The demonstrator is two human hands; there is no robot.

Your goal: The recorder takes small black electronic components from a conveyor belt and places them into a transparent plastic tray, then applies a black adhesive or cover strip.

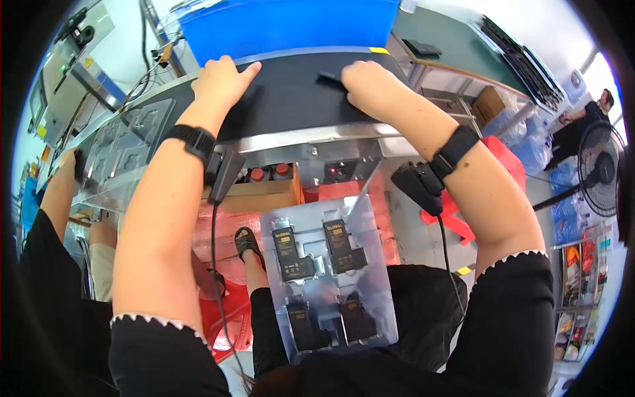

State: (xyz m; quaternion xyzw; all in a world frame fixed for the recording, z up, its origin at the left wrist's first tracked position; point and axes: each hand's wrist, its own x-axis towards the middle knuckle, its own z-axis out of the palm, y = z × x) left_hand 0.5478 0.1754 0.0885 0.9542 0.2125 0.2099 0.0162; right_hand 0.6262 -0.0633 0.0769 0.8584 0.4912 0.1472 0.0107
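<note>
Left hand (221,83) at the far counter (288,92), grip spread, right hand (369,83) over its right part, grip pinching a small black piece (329,80), clear tray (381,291) with four black batteries (341,246) on the near side.

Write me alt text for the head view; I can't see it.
The bare right hand curls at a small, blurred black piece over a black, metal-edged work surface; the bare left hand is open, thumb out. Below, a clear plastic tray holds four black battery-like packs; a large blue plastic bin stands beyond.
</note>
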